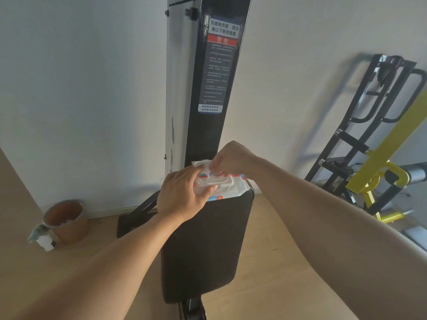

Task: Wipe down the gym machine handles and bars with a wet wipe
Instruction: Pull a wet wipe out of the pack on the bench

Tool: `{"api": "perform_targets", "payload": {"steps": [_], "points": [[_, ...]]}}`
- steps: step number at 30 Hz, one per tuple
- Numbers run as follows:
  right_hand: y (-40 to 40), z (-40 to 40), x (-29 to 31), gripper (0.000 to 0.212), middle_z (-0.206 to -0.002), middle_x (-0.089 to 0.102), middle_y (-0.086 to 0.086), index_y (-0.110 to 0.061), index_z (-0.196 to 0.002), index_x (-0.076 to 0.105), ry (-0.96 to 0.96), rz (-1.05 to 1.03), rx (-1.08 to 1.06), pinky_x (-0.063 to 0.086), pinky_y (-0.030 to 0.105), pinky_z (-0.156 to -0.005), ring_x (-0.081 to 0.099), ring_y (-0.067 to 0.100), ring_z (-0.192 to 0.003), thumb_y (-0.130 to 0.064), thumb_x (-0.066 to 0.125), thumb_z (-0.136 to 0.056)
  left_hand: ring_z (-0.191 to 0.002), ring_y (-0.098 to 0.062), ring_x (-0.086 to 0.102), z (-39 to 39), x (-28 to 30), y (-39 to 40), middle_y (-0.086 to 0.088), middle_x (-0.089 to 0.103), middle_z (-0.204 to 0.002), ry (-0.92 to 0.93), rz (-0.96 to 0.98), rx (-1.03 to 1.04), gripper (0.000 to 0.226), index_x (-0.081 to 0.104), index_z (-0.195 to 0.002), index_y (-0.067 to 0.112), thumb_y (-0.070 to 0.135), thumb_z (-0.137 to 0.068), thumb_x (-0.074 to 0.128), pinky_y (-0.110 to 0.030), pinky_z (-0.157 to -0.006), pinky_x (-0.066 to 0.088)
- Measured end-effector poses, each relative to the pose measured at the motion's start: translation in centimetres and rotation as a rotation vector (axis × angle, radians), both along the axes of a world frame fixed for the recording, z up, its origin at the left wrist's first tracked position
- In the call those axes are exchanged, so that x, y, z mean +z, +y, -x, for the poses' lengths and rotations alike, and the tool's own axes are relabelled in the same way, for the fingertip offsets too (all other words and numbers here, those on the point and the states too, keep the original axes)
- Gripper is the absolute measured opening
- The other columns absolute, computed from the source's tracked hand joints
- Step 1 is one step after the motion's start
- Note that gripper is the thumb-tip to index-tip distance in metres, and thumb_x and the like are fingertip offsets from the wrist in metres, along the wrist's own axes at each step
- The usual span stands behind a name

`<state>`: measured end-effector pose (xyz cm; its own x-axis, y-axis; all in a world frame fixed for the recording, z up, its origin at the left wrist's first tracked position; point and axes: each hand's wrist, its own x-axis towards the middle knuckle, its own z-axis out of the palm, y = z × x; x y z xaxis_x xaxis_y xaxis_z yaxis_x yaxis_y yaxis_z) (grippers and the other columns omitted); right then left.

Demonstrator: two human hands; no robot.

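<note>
A white pack of wet wipes [233, 187] with blue and red print rests on the far end of a black padded seat [208, 245]. Its plastic flip lid [202, 163] stands open. My left hand [182, 195] grips the pack from the left side and holds it down. My right hand [228, 159] reaches over the top, fingertips pinched at the pack's opening. Whether a wipe sits between the fingers is hidden. Behind the seat rises the machine's black upright column [215, 77] with a warning label.
A terracotta pot [67, 219] and a small bottle [45, 241] stand on the wooden floor at the left by the white wall. A black frame with handles [369, 107] and yellow bars [379, 155] of another machine occupy the right side.
</note>
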<state>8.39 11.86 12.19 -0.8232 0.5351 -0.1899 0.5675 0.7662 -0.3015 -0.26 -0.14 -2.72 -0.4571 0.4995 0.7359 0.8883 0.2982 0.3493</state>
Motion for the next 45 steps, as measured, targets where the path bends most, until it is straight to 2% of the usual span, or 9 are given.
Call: {"api": "perform_targets", "payload": {"steps": [7,11,20,23,26,32,37,42,45], "points": [[-0.2,-0.1,-1.1,0.038,-0.106,0.071,0.002,-0.017,-0.113,0.075,-0.052,-0.204,0.047,0.051,0.027,-0.081,0.065,0.021,-0.097,-0.043,0.075,-0.086,-0.102,-0.011,0.071,0.2,-0.5,0.2,0.011,0.070,-0.123,0.000,-0.002,0.036,0.071,0.051,-0.133,0.034,0.082,-0.082,0.044,-0.023,-0.091,0.042],[-0.3,0.3,-1.1,0.030,-0.093,0.068,-0.001,-0.019,-0.108,0.076,-0.062,-0.242,0.113,0.041,0.022,-0.068,0.059,0.016,-0.079,-0.040,0.075,-0.086,-0.104,-0.010,0.070,0.3,-0.5,0.2,0.014,0.068,-0.127,-0.011,0.013,0.044,0.074,0.044,-0.141,0.037,0.083,-0.082,0.044,-0.021,-0.091,0.041],[-0.8,0.7,-0.9,0.034,-0.097,0.062,0.002,-0.014,-0.115,0.070,-0.227,-0.161,0.247,0.035,0.019,-0.075,0.051,0.012,-0.077,-0.037,0.048,-0.105,-0.106,-0.013,0.069,0.4,-0.6,0.1,0.014,0.067,-0.128,-0.011,0.005,0.015,0.080,0.036,-0.147,0.039,0.083,-0.081,0.046,-0.028,-0.092,0.050],[-0.1,0.3,-0.2,0.029,-0.109,0.063,0.005,-0.013,-0.116,0.068,-0.239,-0.047,0.202,0.040,0.020,-0.063,0.053,0.017,-0.083,-0.030,0.048,-0.104,-0.108,-0.014,0.068,0.2,-0.6,0.1,0.013,0.066,-0.130,-0.013,-0.003,0.005,0.080,0.037,-0.147,0.039,0.083,-0.081,0.047,-0.027,-0.093,0.048],[0.3,0.1,0.1,0.021,-0.118,0.064,0.008,-0.013,-0.114,0.067,-0.196,0.107,0.144,0.048,0.023,-0.074,0.056,0.021,-0.093,-0.023,0.053,-0.102,-0.107,-0.014,0.069,0.2,-0.5,0.0,0.013,0.067,-0.128,-0.024,-0.006,-0.001,0.080,0.039,-0.145,0.038,0.083,-0.080,0.046,-0.029,-0.093,0.050],[0.6,-0.3,0.7,0.018,-0.099,0.059,-0.001,-0.020,-0.088,0.065,-0.144,0.338,0.088,0.049,0.020,-0.064,0.055,0.017,-0.089,-0.011,0.055,-0.099,-0.107,-0.013,0.069,0.2,-0.5,0.1,0.012,0.068,-0.127,-0.035,-0.003,0.002,0.080,0.040,-0.145,0.037,0.084,-0.080,0.044,-0.031,-0.093,0.051],[0.7,-0.9,3.7,0.019,-0.104,0.066,-0.001,-0.020,-0.085,0.065,0.047,0.653,0.101,0.058,0.038,-0.084,0.063,0.023,-0.103,-0.007,0.059,-0.098,-0.100,-0.012,0.071,0.2,-0.6,0.0,0.013,0.070,-0.122,-0.054,0.007,0.013,0.078,0.042,-0.142,0.038,0.086,-0.080,0.041,-0.028,-0.086,0.053],[0.1,-0.3,3.4,0.017,-0.107,0.072,-0.001,-0.018,-0.103,0.077,-0.051,-0.109,0.290,0.056,0.023,-0.080,0.067,0.019,-0.099,-0.029,0.067,-0.094,-0.101,-0.013,0.071,0.2,-0.5,0.1,0.012,0.070,-0.123,-0.049,0.003,0.013,0.081,0.040,-0.144,0.036,0.086,-0.081,0.039,-0.029,-0.085,0.055],[-0.5,-0.7,0.5,0.025,-0.100,0.073,-0.006,-0.024,-0.104,0.080,-0.020,-0.198,0.245,0.054,0.025,-0.080,0.066,0.017,-0.091,-0.042,0.072,-0.088,-0.100,-0.014,0.072,0.3,-0.5,0.1,0.011,0.071,-0.121,-0.014,-0.006,0.032,0.080,0.042,-0.144,0.035,0.085,-0.081,0.040,-0.030,-0.086,0.055]]}}
